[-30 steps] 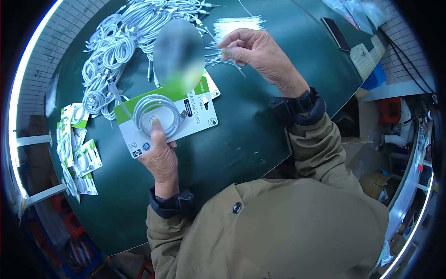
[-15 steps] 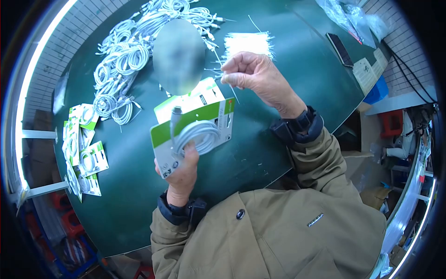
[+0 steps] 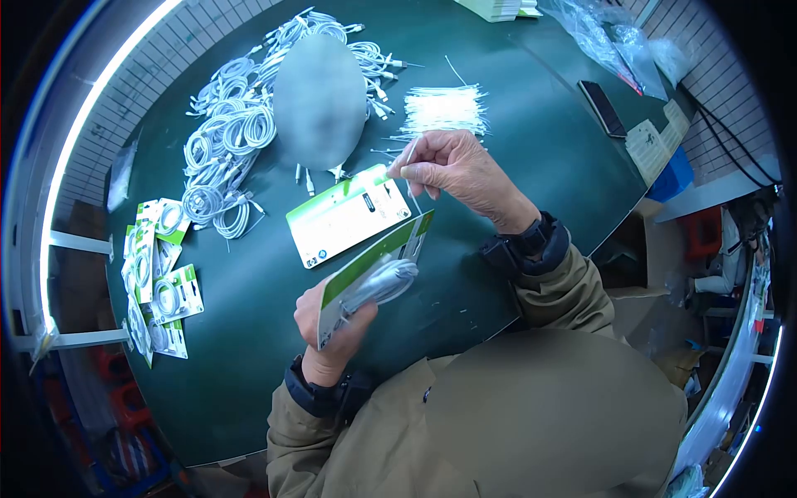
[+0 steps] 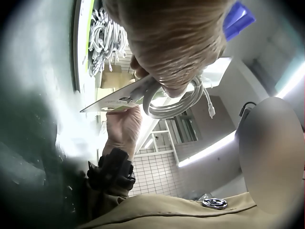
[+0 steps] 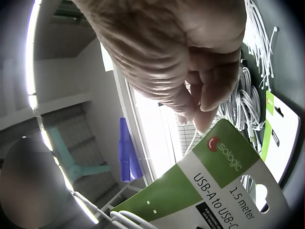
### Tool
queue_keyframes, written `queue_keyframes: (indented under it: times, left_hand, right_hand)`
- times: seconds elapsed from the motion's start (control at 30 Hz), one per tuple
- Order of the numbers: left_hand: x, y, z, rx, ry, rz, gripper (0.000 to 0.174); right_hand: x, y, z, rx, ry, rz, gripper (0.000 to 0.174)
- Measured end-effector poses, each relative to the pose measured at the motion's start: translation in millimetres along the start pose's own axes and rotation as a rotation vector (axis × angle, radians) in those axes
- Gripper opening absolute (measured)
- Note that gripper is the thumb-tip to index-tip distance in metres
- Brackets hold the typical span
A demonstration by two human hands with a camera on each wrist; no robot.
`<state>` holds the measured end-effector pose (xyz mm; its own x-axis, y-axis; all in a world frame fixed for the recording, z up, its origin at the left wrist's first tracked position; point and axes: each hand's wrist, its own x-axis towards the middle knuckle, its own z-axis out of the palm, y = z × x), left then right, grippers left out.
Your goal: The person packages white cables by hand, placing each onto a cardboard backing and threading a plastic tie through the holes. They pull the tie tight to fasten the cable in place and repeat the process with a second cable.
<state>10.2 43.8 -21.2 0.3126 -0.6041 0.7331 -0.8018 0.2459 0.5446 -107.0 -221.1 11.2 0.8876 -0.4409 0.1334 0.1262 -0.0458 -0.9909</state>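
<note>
In the head view my left hand (image 3: 334, 355) grips a green-and-white card (image 3: 355, 272), tilted steeply, with the thumb over the coiled white USB cable (image 3: 383, 282) on its face. The right wrist view shows the card (image 5: 228, 167) printed "USB-A to USB-C". Just beyond the card's far end, my right hand (image 3: 461, 173) pinches a thin white cable tie (image 3: 416, 201) between thumb and fingers. Another card (image 3: 344, 222), with no cable on it, lies flat on the green table behind the held one.
Loose coiled cables (image 3: 224, 137) are heaped at the back left, and a bundle of white cable ties (image 3: 448, 108) lies beyond my right hand. Cards with cables (image 3: 170, 300) are piled at the left edge. A phone (image 3: 603, 108) and plastic bags (image 3: 602, 37) sit at the right.
My left hand has turned the card from facing up to a steep tilt and shifted it right. My right hand has moved nearer, away from the tie bundle, toward the card's end.
</note>
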Motion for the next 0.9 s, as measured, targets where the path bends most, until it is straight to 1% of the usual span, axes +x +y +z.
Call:
queue_keyframes:
  times: [0.03,0.13,0.17,0.23,0.27,0.37,0.43,0.47,0.57,0.73,0.83,0.9]
  left_hand:
    - [2.1,-0.4,-0.5,-0.008,-0.015,0.054,0.042]
    - [7.0,1.5,-0.7,-0.021,-0.064,0.113,0.049]
    - [7.9,1.5,0.9,-0.042,-0.053,0.117,0.050]
    - [9.8,1.8,5.4,-0.083,-0.029,0.126,0.052]
    - [10.7,2.7,5.5,-0.073,-0.047,0.118,0.053]
    - [12.6,4.7,4.7,-0.055,-0.077,0.105,0.054]
    - [13.6,3.6,5.7,-0.064,-0.070,0.113,0.055]
    - [13.9,3.3,5.5,-0.062,-0.073,0.115,0.054]
    - [14.8,4.0,5.5,-0.060,-0.081,0.120,0.053]
    - [11.7,2.3,6.2,-0.046,-0.087,0.138,0.049]
    - [13.2,4.1,8.0,-0.050,-0.083,0.163,0.047]
    - [11.9,2.5,5.4,-0.073,-0.122,0.157,0.048]
  right_hand:
    - [-0.1,-1.9,1.6,0.013,-0.008,0.012,0.008]
    - [-0.7,0.9,0.5,0.066,-0.018,0.034,0.008]
    - [-0.4,3.2,0.0,0.086,-0.021,0.039,0.008]
    - [1.1,6.6,0.4,-0.002,0.004,0.009,0.008]
    - [1.8,7.6,1.0,-0.045,0.015,-0.005,0.009]
    - [1.8,6.2,-0.5,-0.169,-0.017,0.048,0.010]
    - [1.4,6.8,0.7,-0.107,-0.007,0.103,0.012]
    - [1.2,7.5,1.3,-0.076,-0.001,0.131,0.013]
    - [3.0,13.4,1.2,-0.128,-0.016,0.149,0.015]
    - [2.4,15.3,2.9,-0.234,-0.008,0.131,0.015]
    - [1.7,11.3,5.3,-0.278,-0.008,0.093,0.015]
    - [1.5,12.6,5.3,-0.302,-0.014,0.044,0.014]
